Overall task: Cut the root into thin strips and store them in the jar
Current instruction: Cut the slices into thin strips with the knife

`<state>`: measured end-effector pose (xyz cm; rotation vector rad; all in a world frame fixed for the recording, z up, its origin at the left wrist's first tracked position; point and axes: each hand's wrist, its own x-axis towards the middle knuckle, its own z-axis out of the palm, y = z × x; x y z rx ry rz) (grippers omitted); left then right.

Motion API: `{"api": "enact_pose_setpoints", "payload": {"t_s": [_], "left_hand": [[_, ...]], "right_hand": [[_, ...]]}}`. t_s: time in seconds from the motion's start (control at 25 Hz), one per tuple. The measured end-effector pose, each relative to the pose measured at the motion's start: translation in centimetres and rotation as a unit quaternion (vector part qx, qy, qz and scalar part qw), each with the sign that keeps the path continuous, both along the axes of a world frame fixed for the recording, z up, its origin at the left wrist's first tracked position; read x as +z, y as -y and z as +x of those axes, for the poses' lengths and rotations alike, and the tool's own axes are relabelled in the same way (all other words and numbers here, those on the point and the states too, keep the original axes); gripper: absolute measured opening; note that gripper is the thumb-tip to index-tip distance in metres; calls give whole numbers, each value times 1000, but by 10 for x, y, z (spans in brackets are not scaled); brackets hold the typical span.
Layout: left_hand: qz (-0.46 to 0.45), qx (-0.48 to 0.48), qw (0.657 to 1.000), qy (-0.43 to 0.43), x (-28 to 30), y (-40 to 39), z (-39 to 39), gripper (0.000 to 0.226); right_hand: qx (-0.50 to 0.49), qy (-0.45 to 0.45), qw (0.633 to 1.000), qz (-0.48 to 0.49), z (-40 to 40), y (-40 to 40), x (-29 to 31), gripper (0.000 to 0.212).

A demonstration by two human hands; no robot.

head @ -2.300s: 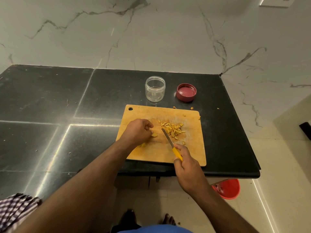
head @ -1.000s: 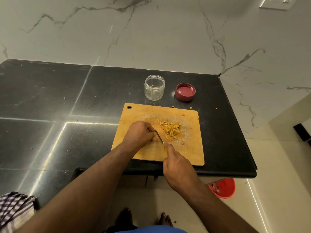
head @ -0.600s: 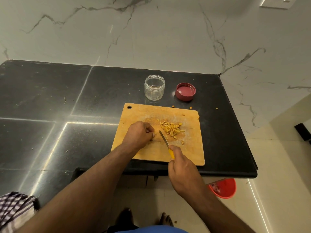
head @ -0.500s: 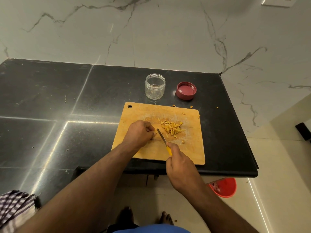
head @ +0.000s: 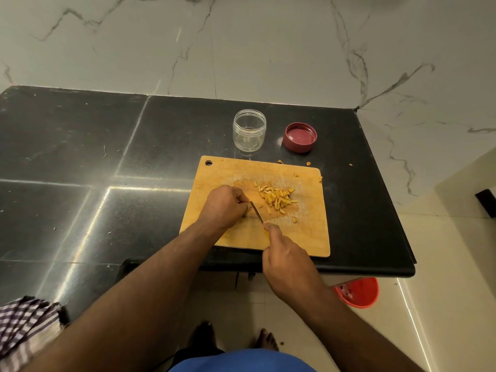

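Observation:
A wooden cutting board (head: 308,237) lies near the counter's front edge. On it sits a small heap of yellow root strips (head: 276,199). My left hand (head: 226,205) is curled over a piece of root, which its fingers hide. My right hand (head: 285,261) grips a yellow-handled knife (head: 256,211), whose blade points at the left fingertips. A clear jar (head: 249,130) stands open behind the board, with its red lid (head: 300,137) upside down to its right.
The black stone counter (head: 107,162) ends at its right edge close to the board. Stray root bits (head: 308,163) lie behind the board. A red bucket (head: 358,292) stands on the floor below. A checked cloth (head: 24,328) is at lower left.
The knife has moved back and forth beside the left fingertips in short cutting strokes. The left hand has stayed in place over the root piece.

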<state>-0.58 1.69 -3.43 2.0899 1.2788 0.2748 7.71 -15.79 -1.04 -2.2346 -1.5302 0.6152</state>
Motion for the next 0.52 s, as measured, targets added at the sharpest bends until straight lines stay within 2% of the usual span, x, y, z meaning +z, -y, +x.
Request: {"api": "enact_pose_setpoints", "payload": {"t_s": [0.32, 0.52], "left_hand": [[0, -6, 1000, -7, 2, -1, -6, 23], [-5, 6, 1000, -9, 2, 0, -3, 18]], "right_hand": [[-20, -8, 999, 31, 2, 8, 5, 46], [-9, -13, 1000, 20, 1, -5, 2, 46]]}}
